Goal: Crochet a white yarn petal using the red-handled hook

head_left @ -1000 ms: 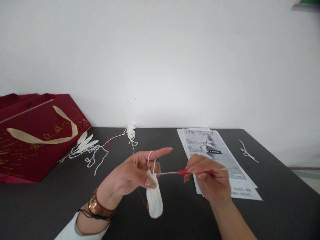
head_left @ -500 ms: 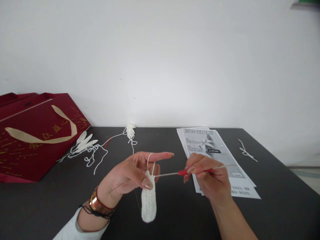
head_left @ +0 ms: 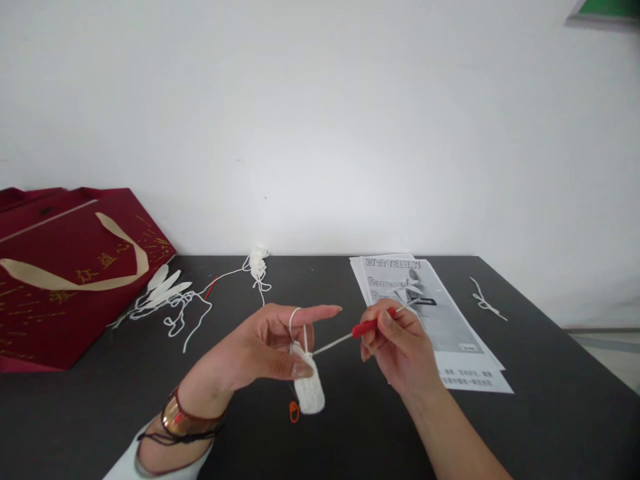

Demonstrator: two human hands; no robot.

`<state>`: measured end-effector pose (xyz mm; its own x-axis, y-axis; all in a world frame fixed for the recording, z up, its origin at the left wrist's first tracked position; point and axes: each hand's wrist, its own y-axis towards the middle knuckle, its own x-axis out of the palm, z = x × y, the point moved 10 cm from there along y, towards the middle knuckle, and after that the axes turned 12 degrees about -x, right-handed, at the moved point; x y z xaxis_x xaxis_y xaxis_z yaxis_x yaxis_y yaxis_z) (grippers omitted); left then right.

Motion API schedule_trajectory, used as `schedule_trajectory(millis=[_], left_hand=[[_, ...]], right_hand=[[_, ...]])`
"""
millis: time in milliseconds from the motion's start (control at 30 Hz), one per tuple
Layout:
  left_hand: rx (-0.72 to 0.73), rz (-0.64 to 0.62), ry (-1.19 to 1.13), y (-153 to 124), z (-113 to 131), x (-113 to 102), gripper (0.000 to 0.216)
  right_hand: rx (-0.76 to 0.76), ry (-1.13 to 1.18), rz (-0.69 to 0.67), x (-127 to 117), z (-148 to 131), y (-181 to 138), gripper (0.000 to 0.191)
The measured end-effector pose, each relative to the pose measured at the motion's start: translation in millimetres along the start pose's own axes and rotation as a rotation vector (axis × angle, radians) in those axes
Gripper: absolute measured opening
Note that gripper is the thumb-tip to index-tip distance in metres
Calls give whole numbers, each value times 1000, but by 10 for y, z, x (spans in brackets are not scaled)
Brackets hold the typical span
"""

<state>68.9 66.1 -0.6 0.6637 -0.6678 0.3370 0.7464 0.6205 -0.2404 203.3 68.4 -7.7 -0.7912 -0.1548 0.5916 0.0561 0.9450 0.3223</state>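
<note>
My left hand (head_left: 260, 347) pinches the top of a small white crocheted piece (head_left: 309, 389) between thumb and middle finger. White yarn (head_left: 295, 320) loops over its outstretched forefinger. An orange stitch marker (head_left: 294, 411) dangles beside the piece. My right hand (head_left: 397, 347) grips a crochet hook (head_left: 365, 328) by its red handle. The metal tip of the hook points left into the top edge of the piece. Both hands hover above the black table (head_left: 550, 373).
A dark red gift bag (head_left: 65, 273) with a cream ribbon handle lies at the left. White petals and loose yarn (head_left: 175, 300) lie beside it, and a small yarn clump (head_left: 257, 263) sits near the wall. Printed instruction sheets (head_left: 440, 320) lie at the right, with a yarn scrap (head_left: 485, 303) beyond them.
The hook's handle has tilted upward at the right and my right hand has shifted slightly left. The white piece has swung and hangs shorter, and the orange marker shows again.
</note>
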Motion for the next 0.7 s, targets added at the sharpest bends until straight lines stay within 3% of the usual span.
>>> schedule_trajectory(millis=[200, 500, 700], left_hand=[[113, 168, 146, 18, 110, -76, 48], [2, 189, 19, 123, -122, -178, 45], [1, 179, -41, 113, -159, -183, 46]], right_hand=[[214, 127, 158, -43, 362, -66, 19], [182, 105, 183, -43, 367, -83, 20], [184, 126, 186, -53, 348, -59, 19]])
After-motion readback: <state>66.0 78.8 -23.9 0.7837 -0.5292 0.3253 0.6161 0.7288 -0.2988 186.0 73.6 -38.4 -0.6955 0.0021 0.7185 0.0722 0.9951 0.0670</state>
